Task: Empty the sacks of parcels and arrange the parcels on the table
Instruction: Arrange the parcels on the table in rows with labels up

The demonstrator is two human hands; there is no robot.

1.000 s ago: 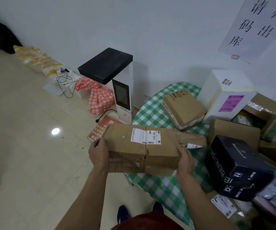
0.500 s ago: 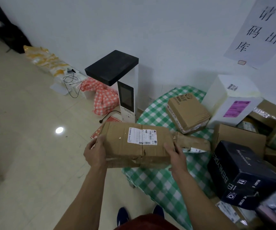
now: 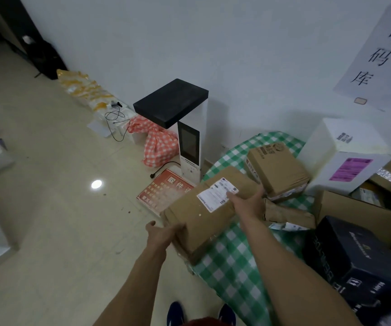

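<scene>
Arms outstretched: left hand (image 3: pixel 163 234) clasping, right hand (image 3: pixel 248 203) flat.

flat brown carton (image 3: pixel 203 215) with white label, tilted on table (image 3: pixel 234 252) edge.

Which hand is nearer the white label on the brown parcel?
Right. The right hand rests on the parcel, fingertips at the label; the left hand grips its near corner, off the label.

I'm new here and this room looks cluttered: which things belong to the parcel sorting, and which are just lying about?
Part of the job: labelled parcel, left hand, right hand, checked table, small brown box, white box, black box.
Lying about: white kiosk, red checked bundle, red floor sign, black cable.
</scene>
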